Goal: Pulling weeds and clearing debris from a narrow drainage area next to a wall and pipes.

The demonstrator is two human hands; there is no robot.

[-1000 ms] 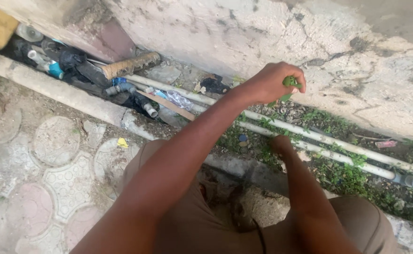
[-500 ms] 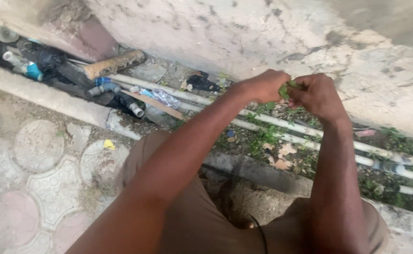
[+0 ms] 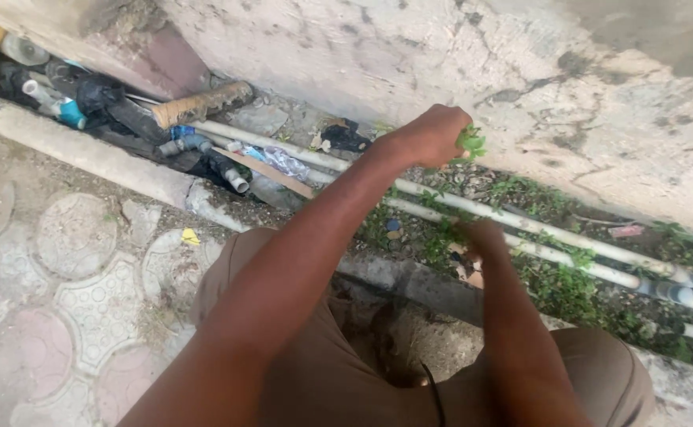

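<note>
A tuft of weeds (image 3: 470,143) is clenched in the closed fingers of the left hand (image 3: 425,136), held up near the wall (image 3: 410,55). The right hand (image 3: 482,237) is lowered among the weeds by the pipes (image 3: 568,237); its fingers cannot be made out. Much green growth (image 3: 568,289) is left along the trench.

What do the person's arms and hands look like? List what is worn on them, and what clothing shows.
Both arms are bare from as far up as the view reaches down to the fingers: no sleeves, gloves, watch, bracelets or rings show. The left hand and right hand are uncovered. Below the arms, brown trousers cover the knees, and a thin black cord hangs between them.
</note>
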